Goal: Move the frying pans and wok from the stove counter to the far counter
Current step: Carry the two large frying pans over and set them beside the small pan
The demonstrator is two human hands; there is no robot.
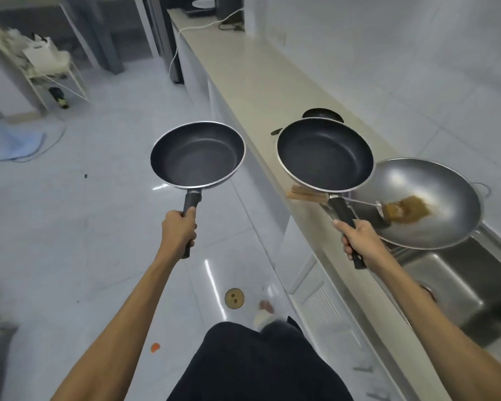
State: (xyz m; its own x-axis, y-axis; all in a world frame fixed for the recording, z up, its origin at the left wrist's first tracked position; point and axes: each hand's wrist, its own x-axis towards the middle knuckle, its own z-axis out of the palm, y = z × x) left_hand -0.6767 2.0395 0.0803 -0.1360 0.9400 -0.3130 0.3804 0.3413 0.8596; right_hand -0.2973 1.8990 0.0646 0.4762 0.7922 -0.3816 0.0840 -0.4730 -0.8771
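Desk runs along the right; wok rests on it by the sink, holding brown residue; right frying pan held above the desk edge, right hand clenched on its handle; left frying pan over the floor, left hand clenched on its handle.

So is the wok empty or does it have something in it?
Not empty: the wok holds a brown clump with a utensil resting in it.
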